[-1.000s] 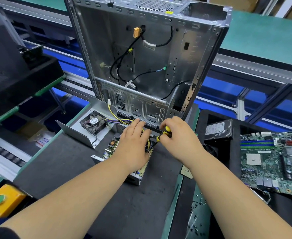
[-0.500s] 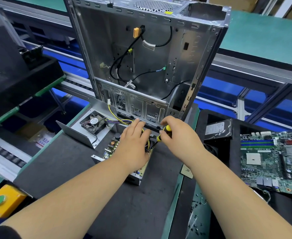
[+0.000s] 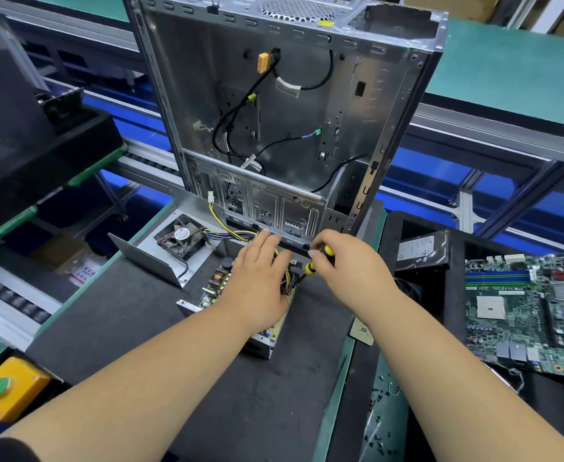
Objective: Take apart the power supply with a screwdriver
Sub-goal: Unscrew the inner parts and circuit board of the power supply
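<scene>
Since a moment ago the right hand (image 3: 350, 265) is sitting slightly rolled, showing more of the yellow-and-black screwdriver (image 3: 310, 266) handle; little else is moving. On the near mat (image 3: 107, 315) the opened power supply (image 3: 213, 288) is lying, long axis running near-right to far-left. The left hand (image 3: 257, 285) is resting flat on it, fingers relaxed and stretched far-ward over the wires (image 3: 237, 234). The right hand's fingers are curling round the screwdriver, which is slanting down-left into the supply's right edge. Beyond, the case (image 3: 294, 111) is standing upright.
</scene>
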### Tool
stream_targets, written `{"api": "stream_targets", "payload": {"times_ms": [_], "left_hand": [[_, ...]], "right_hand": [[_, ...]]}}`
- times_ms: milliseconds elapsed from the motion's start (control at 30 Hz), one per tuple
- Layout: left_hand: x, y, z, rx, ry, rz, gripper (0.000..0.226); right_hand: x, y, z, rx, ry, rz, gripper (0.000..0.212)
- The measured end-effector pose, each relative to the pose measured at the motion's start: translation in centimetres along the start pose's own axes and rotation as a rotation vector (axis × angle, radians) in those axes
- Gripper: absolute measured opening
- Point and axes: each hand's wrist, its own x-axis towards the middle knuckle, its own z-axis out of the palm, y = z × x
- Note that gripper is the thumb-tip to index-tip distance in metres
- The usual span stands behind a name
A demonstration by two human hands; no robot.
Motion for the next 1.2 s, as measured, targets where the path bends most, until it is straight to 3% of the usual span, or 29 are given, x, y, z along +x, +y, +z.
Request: {"api": "stream_targets", "payload": {"times_ms": [167, 333, 533, 733, 1000, 1200], "left_hand": [[0.0, 0.0, 0.1, 0.007, -0.004, 0.002, 0.067], [0.0, 0.0, 0.0, 0.009, 0.002, 0.002, 0.067], [0.0, 0.1, -0.1, 0.017, -0.008, 0.004, 0.068], [-0.1, 0.1, -0.2, 0.011, -0.012, 0.005, 0.069], [-0.1, 0.1, -0.2, 0.012, -0.004, 0.011, 0.068], [0.0, -0.1, 0.0, 0.009, -0.001, 0.011, 0.068]], "right_hand": [[-0.3, 0.2, 0.0, 0.046, -0.005, 0.009, 0.025], [-0.7, 0.2, -0.1, -0.057, 0.011, 0.01, 0.024], [-0.8, 0.5, 0.2, 0.002, 0.008, 0.029, 0.015], [-1.3, 1.0, 0.7, 0.061, 0.017, 0.045, 0.03], [-1.3, 1.1, 0.8, -0.036, 0.04, 0.048, 0.021], [-1.4, 0.6, 0.8, 0.044, 0.02, 0.034, 0.019]]}}
